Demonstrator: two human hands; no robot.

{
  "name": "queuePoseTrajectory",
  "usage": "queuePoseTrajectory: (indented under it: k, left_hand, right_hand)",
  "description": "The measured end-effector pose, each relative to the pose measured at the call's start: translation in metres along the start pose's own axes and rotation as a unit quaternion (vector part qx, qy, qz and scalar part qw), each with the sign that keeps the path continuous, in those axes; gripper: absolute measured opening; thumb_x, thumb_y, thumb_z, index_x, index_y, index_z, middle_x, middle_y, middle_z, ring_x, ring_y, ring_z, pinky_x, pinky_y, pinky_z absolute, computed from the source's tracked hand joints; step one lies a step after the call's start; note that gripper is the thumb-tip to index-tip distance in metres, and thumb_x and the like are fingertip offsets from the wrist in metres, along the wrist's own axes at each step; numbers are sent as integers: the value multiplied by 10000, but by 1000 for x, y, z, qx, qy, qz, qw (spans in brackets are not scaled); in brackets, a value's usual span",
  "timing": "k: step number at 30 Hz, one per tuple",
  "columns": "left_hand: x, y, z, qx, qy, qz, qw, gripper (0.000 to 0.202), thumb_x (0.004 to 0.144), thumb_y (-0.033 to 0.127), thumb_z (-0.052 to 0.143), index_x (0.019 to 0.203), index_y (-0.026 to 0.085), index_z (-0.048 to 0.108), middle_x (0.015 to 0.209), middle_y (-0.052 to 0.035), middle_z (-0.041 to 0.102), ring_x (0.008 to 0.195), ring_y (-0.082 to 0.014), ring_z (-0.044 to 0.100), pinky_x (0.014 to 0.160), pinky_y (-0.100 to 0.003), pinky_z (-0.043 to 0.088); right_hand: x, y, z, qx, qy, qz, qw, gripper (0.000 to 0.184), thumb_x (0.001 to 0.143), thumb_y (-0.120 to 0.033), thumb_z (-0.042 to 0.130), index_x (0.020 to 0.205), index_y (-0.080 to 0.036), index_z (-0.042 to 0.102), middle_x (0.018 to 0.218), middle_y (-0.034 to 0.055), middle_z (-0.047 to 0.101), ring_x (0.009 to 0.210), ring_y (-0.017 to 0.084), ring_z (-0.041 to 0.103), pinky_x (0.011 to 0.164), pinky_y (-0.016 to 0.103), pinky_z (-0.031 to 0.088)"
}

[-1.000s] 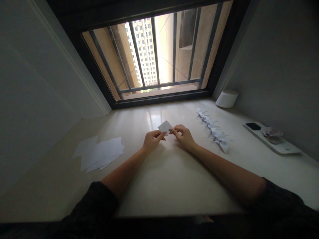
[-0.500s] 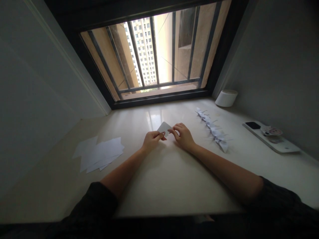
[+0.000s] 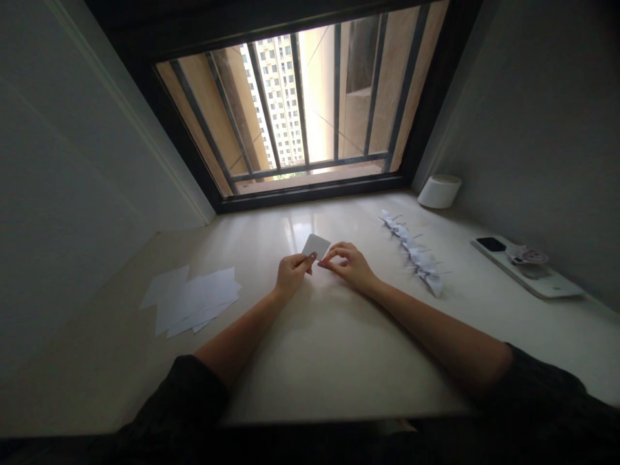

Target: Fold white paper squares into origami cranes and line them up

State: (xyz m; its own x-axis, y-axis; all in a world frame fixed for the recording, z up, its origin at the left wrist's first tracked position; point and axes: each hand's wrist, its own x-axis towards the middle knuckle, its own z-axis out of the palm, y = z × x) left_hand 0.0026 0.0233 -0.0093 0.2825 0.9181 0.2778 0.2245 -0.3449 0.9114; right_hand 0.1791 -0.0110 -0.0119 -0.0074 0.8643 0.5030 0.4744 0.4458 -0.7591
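A small folded piece of white paper (image 3: 316, 245) is held up over the middle of the pale sill. My left hand (image 3: 292, 274) pinches its lower left part between thumb and fingers. At its lower right edge, the thumb and index finger of my right hand (image 3: 352, 267) are pinched together on the paper's corner. The fold lines are too small to make out. To the right of my hands stretches a row of several folded paper cranes (image 3: 411, 250). On the left lie loose white paper sheets (image 3: 198, 300), overlapping one another.
A white phone (image 3: 547, 279) with a round grip on its back lies at the right by the wall. A white cylindrical object (image 3: 440, 192) stands in the back right corner. Behind the sill (image 3: 339, 361) is a dark-framed window (image 3: 310, 187) with bars.
The folded paper has turned in my left hand and shifted slightly left. My right fingers have moved left and down along its edge. The other things stay where they were.
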Motion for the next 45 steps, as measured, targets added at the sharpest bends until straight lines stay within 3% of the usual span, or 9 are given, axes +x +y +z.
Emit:
queuePoseTrajectory:
  k: [5,15,19,23,27,30,36,41,45]
  left_hand:
    - [-1,0,1,-6,-31,-13,999,495,767,524,570,437,159,515,430,22,453,456,-89,404,518,-255,305]
    - [-2,8,-2,-108,-65,-32,992,520,824,528,464,486,153,589,490,-40,560,537,-138,493,610,-291,380]
    - [-2,9,-2,-106,-63,-37,992,527,829,529,441,500,151,605,505,-51,583,539,-144,505,616,-296,381]
    - [-2,6,0,-81,-41,-27,996,509,838,508,449,511,153,608,499,-40,583,535,-135,502,615,-289,374]
    - [-1,3,0,-79,-51,-28,995,486,845,495,450,548,150,621,506,-28,587,526,-125,508,604,-277,374]
    - [-1,2,1,-74,-70,-28,994,488,853,487,439,558,148,631,514,-27,594,526,-121,508,593,-270,371]
    - [0,1,0,-31,-65,-20,997,512,853,495,430,532,146,622,546,-42,617,554,-128,537,612,-265,407]
    - [3,0,0,-23,-2,-14,1000,451,839,522,446,665,151,636,625,-17,608,610,-134,550,550,-243,423]
    - [2,4,1,-32,-31,-10,999,352,795,488,549,734,150,625,671,-9,607,653,-131,566,571,-229,422]
  right_hand:
    - [0,0,2,26,-2,1,1000,231,732,-470,676,696,-242,697,822,57,644,878,217,551,641,319,469]
    - [2,1,2,76,-30,35,996,244,707,-472,686,681,-230,704,838,63,628,862,209,558,520,259,435]
    - [1,4,4,88,-35,47,994,266,701,-497,681,681,-232,697,845,66,633,858,215,569,493,257,440]
    - [1,1,2,66,-5,50,997,276,715,-501,667,680,-227,655,796,52,638,836,211,576,577,294,475]
    - [2,1,0,90,52,30,994,270,727,-438,678,869,-229,583,844,18,623,790,172,594,754,347,483]
    - [2,6,-1,146,26,-2,989,311,780,-370,628,1053,-250,538,966,31,617,829,164,601,782,343,488]
    - [4,7,-4,159,-39,5,986,262,801,-328,595,1041,-247,663,1045,59,635,897,181,591,750,329,503]
    - [3,2,-5,111,-13,2,994,327,720,-397,700,1015,-256,703,960,59,683,786,176,611,706,335,502]
    - [-1,0,-3,79,21,-7,997,351,701,-430,717,1010,-264,708,915,58,697,744,177,615,679,333,493]
